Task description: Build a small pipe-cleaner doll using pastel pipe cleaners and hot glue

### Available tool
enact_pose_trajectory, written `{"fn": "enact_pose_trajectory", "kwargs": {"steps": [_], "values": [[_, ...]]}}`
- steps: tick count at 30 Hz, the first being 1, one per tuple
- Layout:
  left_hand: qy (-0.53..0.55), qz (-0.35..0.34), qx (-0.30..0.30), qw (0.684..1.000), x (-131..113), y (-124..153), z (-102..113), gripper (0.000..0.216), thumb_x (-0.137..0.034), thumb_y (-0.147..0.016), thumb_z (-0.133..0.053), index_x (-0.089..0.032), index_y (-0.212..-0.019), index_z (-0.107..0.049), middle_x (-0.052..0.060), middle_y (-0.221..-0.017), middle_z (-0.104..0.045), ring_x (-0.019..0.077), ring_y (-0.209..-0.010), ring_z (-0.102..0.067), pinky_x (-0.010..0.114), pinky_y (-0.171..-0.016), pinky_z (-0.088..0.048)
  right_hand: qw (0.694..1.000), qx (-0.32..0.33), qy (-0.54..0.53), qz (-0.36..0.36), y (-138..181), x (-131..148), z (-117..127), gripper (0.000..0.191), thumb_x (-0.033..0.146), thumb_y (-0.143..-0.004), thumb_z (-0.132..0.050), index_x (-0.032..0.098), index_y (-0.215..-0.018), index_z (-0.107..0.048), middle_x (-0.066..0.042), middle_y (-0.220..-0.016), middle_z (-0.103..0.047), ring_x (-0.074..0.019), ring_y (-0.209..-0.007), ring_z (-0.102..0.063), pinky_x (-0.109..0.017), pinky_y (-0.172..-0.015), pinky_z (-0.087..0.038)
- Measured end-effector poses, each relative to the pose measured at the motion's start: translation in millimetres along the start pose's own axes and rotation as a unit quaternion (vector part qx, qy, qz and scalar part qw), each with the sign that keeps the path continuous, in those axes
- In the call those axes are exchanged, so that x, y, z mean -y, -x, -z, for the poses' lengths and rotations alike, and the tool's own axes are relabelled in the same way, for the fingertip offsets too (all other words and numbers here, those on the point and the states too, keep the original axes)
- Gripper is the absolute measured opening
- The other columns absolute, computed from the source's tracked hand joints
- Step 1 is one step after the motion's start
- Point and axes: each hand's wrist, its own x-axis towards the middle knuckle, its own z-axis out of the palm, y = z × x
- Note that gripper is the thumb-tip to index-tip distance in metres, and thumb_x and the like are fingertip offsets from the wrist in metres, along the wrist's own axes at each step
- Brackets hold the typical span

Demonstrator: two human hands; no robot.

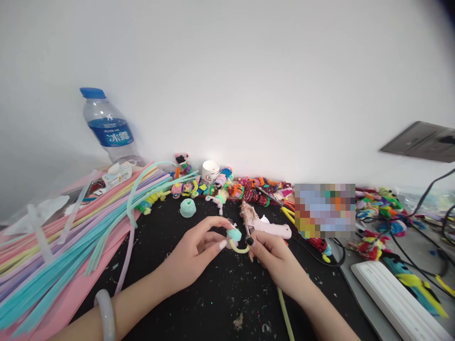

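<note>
My left hand (194, 253) pinches a small teal coiled pipe-cleaner piece (233, 234) between thumb and fingers, above a black mat (185, 303). My right hand (273, 255) is closed on a yellow-green pipe cleaner (239, 248); its end curls under the teal coil and its long tail (285, 312) runs toward me under the wrist. A pale bangle (105, 312) circles my left wrist. Just behind my right hand lies a pink glue gun (266, 228).
Long pastel pipe cleaners (64, 237) fan across the left. A water bottle (108, 125) stands at back left. A teal coil (187, 207), a white jar (210, 171) and several colourful pipe-cleaner figures (249, 187) line the wall. A white power strip (394, 298) and cables lie right.
</note>
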Motion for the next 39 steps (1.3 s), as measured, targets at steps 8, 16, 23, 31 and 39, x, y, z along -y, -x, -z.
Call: {"fn": "enact_pose_trajectory", "kwargs": {"steps": [8, 16, 23, 31, 39], "values": [[0.109, 0.017, 0.03, 0.993, -3, -3, -1, 0.022, -0.017, -0.084, -0.055, -0.022, -0.104, -0.052, 0.003, -0.107, -0.054, 0.0161, -0.087, -0.061, 0.033, -0.083, -0.048, 0.997, 0.013, -0.073, -0.037, 0, -8, -1, 0.034, 0.038, -0.091, -0.041, 0.017, -0.064, -0.048, 0.006, -0.057, -0.035, -0.0078, -0.048, -0.027, -0.022, -0.044, -0.02], [0.16, 0.031, 0.036, 0.986, -1, -5, -2, 0.023, -0.014, -0.081, -0.058, -0.022, -0.102, -0.052, 0.002, -0.105, -0.052, 0.0155, -0.085, -0.061, 0.035, -0.082, -0.049, 0.985, 0.01, -0.152, -0.075, -1, -7, -8, 0.035, 0.042, -0.088, -0.042, 0.017, -0.063, -0.047, 0.007, -0.052, -0.033, -0.0074, -0.044, -0.026, -0.022, -0.041, -0.018], [0.195, 0.04, 0.043, 0.979, -3, -2, -3, 0.023, -0.012, -0.078, -0.061, -0.022, -0.099, -0.054, 0.001, -0.101, -0.054, 0.0146, -0.082, -0.063, 0.03, -0.077, -0.05, 0.955, 0.008, -0.272, -0.121, -1, -7, -17, 0.035, 0.042, -0.084, -0.048, 0.018, -0.059, -0.043, 0.009, -0.049, -0.027, -0.0048, -0.04, -0.02, -0.021, -0.038, -0.012], [0.194, 0.072, 0.057, 0.977, -5, 0, -6, 0.02, -0.016, -0.078, -0.062, -0.02, -0.098, -0.065, 0.004, -0.109, -0.051, 0.0165, -0.086, -0.059, 0.033, -0.079, -0.05, 0.95, -0.01, -0.282, -0.134, 1, -2, -25, 0.035, 0.043, -0.083, -0.049, 0.018, -0.059, -0.041, 0.009, -0.049, -0.029, -0.0041, -0.039, -0.021, -0.02, -0.037, -0.013], [0.201, 0.068, 0.028, 0.977, -7, -1, -6, 0.016, -0.018, -0.079, -0.061, -0.019, -0.094, -0.065, 0.003, -0.102, -0.054, 0.0148, -0.083, -0.057, 0.031, -0.076, -0.05, 0.939, 0.017, -0.326, -0.112, 1, 0, -18, 0.028, 0.046, -0.082, -0.053, 0.019, -0.078, -0.045, 0.009, -0.057, -0.031, -0.0054, -0.046, -0.018, -0.019, -0.039, -0.009]]}}
